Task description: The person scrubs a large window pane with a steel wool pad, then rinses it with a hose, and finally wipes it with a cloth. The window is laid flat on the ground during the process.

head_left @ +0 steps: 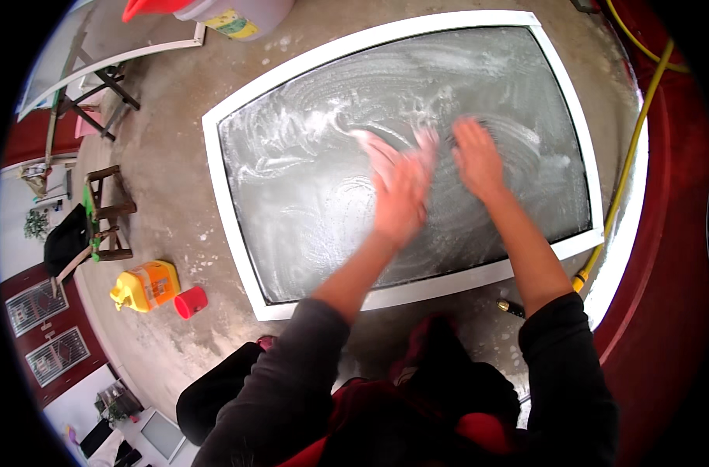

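A white-framed window panel with a dark, curved-edged pane lies flat on the floor in front of me, streaked with white suds. My left hand is over the middle of the pane, its fingers closed round a pale pink cloth that is blurred by motion. To its right, my right hand reaches over the pane with fingers stretched out and holds nothing. Whether its palm touches the surface, I cannot tell. Both forearms come in from below in pushed-up dark sleeves.
At the left on the concrete floor stand a yellow jug and a red cup. A white bucket is at the top. Down the right side runs a yellow hose, its nozzle near the frame. Small wooden trestles stand far left.
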Demonstrator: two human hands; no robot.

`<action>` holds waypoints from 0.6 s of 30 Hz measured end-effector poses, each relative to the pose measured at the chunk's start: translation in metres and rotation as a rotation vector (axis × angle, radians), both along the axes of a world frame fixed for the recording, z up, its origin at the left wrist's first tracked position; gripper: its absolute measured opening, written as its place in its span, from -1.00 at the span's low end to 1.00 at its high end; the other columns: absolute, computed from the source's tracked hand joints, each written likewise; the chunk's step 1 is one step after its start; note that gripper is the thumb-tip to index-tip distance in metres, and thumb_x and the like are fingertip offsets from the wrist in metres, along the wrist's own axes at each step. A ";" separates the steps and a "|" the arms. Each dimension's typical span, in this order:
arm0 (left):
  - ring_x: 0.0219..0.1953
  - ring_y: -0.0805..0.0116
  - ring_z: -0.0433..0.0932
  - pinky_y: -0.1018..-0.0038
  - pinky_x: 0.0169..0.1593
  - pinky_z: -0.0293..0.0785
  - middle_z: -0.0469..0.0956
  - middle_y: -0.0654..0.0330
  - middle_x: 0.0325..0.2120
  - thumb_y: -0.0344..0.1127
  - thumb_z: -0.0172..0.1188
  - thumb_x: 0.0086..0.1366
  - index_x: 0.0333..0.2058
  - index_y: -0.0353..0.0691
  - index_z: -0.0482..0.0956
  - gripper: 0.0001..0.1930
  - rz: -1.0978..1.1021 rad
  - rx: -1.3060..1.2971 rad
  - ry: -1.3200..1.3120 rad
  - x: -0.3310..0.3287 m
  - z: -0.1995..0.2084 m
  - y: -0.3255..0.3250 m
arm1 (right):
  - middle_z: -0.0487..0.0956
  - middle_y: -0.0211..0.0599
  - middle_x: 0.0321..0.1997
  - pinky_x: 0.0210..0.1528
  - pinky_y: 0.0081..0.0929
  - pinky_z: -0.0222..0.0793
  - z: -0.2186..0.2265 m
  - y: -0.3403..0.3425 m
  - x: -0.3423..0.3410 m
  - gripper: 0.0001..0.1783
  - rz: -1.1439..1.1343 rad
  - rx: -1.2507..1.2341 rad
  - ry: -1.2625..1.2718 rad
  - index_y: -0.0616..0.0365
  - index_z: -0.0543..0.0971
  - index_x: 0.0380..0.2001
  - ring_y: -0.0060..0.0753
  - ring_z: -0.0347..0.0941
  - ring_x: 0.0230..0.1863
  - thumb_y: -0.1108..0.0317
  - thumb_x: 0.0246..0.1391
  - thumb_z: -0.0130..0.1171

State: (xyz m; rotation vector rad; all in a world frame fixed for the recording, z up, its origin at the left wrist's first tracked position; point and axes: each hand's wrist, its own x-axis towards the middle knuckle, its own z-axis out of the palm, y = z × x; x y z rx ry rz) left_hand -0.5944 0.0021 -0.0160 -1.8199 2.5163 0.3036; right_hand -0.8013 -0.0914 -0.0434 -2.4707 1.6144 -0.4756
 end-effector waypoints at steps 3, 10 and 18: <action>0.43 0.08 -0.02 -0.26 0.24 0.08 0.02 0.08 0.38 -0.24 0.19 0.05 0.34 0.09 0.15 -0.18 -0.234 0.199 0.094 0.034 0.029 0.074 | 0.38 -0.08 0.25 0.38 -0.20 0.08 0.026 -0.006 0.017 -0.46 0.260 0.077 -0.078 0.15 0.38 0.18 -0.03 0.21 0.32 0.29 0.11 0.08; 0.45 0.10 -0.08 -0.19 0.31 0.01 0.09 0.06 0.37 -0.17 0.14 0.12 0.36 0.08 0.08 -0.20 0.329 0.244 -0.212 0.143 0.025 0.067 | 0.45 -0.12 0.17 0.29 -0.21 0.18 -0.035 -0.076 -0.020 -0.56 -0.351 -0.325 -0.188 0.16 0.45 0.09 -0.05 0.31 0.23 0.37 0.11 0.01; 0.42 0.01 -0.01 -0.25 0.24 0.09 0.07 0.05 0.37 -0.26 0.15 0.12 0.35 0.12 0.11 -0.22 -0.035 0.183 -0.150 0.115 0.019 0.048 | 0.43 -0.17 0.21 0.32 -0.24 0.15 0.010 0.047 0.084 -0.55 0.529 -0.056 -0.149 0.14 0.45 0.11 -0.21 0.28 0.27 0.36 0.12 0.00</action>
